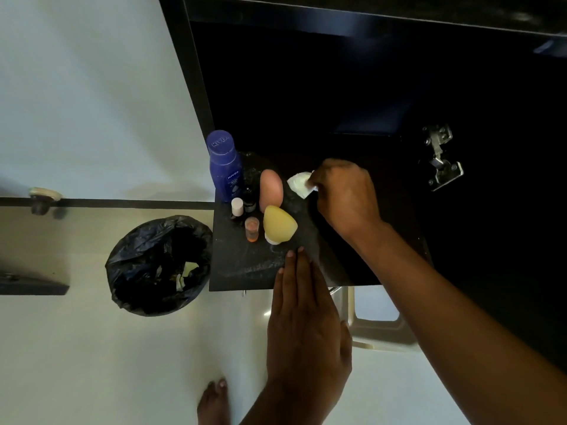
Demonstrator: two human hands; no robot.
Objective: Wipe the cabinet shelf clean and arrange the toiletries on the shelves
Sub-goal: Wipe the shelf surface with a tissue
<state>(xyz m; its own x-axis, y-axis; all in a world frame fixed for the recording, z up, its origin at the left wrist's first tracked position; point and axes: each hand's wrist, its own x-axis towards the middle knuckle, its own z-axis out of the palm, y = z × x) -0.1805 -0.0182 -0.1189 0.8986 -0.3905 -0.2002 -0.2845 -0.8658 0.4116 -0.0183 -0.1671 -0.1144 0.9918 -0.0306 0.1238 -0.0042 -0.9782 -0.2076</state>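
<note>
Two hands are at work: your right hand (343, 197) pinches a white wipe (299, 184) on the dark shelf (245, 271), right of the clustered toiletries (260, 207); your left hand (303, 320) lies flat, fingers together, at the near edge. Sweep toward bare shelf, away from the bottles. Left, the black-lined bin (159, 265) holds scraps.

Six toiletry containers (226, 167), one white wipe (299, 183), one bin (159, 265), two hands (343, 194).
</note>
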